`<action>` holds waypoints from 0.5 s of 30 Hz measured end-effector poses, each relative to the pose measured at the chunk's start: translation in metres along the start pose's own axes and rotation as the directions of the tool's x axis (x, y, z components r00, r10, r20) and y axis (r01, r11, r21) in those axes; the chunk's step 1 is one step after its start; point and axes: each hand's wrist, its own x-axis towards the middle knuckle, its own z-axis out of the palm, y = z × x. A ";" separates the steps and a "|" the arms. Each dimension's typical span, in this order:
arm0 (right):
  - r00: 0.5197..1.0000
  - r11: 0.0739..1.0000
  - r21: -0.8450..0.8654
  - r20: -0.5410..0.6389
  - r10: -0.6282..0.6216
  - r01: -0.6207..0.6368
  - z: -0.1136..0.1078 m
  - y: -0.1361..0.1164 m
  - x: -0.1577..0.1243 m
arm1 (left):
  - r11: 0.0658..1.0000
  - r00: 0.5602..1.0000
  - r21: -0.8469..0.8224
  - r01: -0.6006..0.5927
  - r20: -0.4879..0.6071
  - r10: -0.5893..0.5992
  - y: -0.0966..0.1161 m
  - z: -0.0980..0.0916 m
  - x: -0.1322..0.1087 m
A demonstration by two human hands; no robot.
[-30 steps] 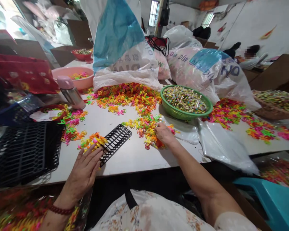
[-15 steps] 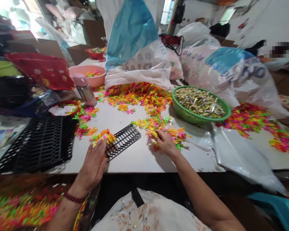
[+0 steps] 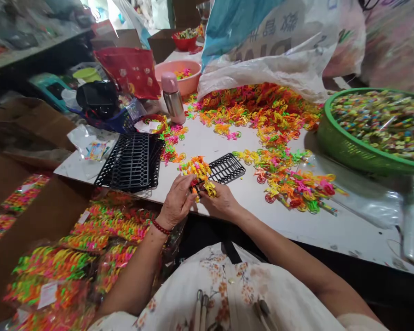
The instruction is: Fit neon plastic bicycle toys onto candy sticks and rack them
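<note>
A black plastic grid rack (image 3: 229,168) lies at a slant near the table's front edge, its left part covered by a row of small yellow and orange plastic pieces (image 3: 198,166). My left hand (image 3: 177,197) is closed over the rack's near left end, fingers against the pieces. Close beside it, my right hand (image 3: 221,200) pinches a yellow plastic piece (image 3: 209,188) at the rack's near side. Its fingertips are partly hidden. To the right spreads a loose heap of bright plastic pieces (image 3: 298,186), several of them wheel-shaped.
Stacked black racks (image 3: 129,161) lie left, behind them a steel flask (image 3: 173,103) and a pink basin (image 3: 189,85). A green basket (image 3: 365,147) of small wrapped items stands right. Under a big white sack (image 3: 262,73) more pieces spill out. Bagged pieces (image 3: 55,266) fill a carton below left.
My right hand has moved left from the loose heap to the rack, carrying a yellow piece. My left hand has curled more around the rack's end. The view has turned left and down.
</note>
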 end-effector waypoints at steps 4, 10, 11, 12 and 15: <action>0.996 0.990 -0.115 0.041 -0.080 0.084 0.009 0.001 0.003 | 1.000 1.000 0.002 -0.006 -0.013 0.006 -0.002 0.004 -0.003; 0.977 0.962 -0.222 0.175 -0.123 0.161 -0.001 0.003 0.006 | 1.000 1.000 0.002 0.003 -0.023 -0.003 -0.004 0.007 -0.005; 0.972 0.954 -0.246 0.200 -0.125 0.173 -0.002 0.003 0.007 | 1.000 1.000 0.007 0.007 -0.020 -0.007 -0.004 0.007 -0.005; 0.966 0.944 -0.270 0.223 -0.130 0.189 -0.004 0.003 0.008 | 1.000 1.000 0.016 0.009 -0.018 -0.008 -0.003 0.007 -0.004; 0.949 0.911 -0.339 0.282 -0.139 0.234 -0.003 0.008 0.014 | 0.996 1.000 0.093 -0.012 -0.001 0.012 -0.001 0.004 -0.001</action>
